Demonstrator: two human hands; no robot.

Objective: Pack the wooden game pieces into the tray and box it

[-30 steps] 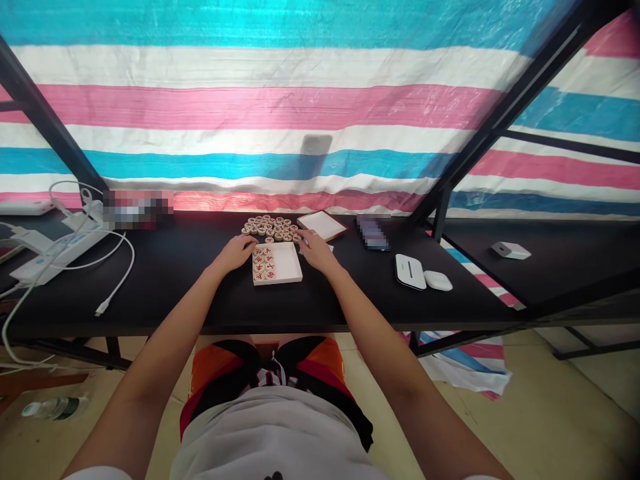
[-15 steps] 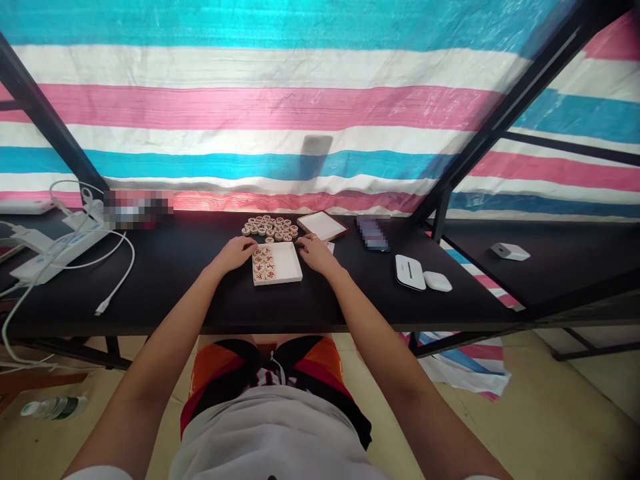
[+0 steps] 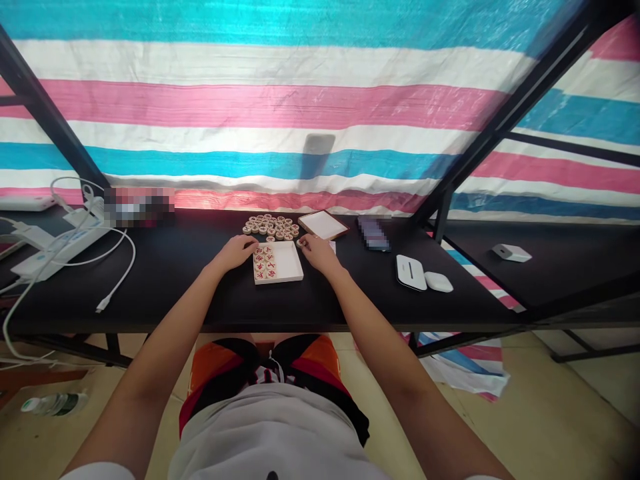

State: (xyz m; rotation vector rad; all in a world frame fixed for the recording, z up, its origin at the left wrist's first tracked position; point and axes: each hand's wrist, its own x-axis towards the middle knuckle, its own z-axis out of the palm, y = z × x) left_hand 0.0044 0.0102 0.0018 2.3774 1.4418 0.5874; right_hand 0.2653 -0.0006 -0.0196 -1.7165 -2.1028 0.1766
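Observation:
A shallow white box (image 3: 289, 261) lies on the black desk in front of me. Red-marked Chinese chess pieces (image 3: 265, 263) fill two columns along its left side, while its right part shows bare bottom. My left hand (image 3: 239, 253) is closed at the upper left corner of the box, fingertips on its edge. Just beyond the upper right corner, my right hand (image 3: 319, 255) pinches a single round chess piece (image 3: 300, 243). Behind the box is a loose heap of chess pieces (image 3: 270, 227), their markings too small to read.
An open box lid (image 3: 324, 225) sits behind my right hand, with a blurred phone (image 3: 373, 233) beside it. Farther right are a white device (image 3: 411, 273) and a white case (image 3: 439, 281). A power strip (image 3: 60, 250) and white cables occupy the left.
A chess piece now shows between the fingers of my right hand, which has shifted very slightly. My left hand stays at the box corner, and the pieces in the box look the same.

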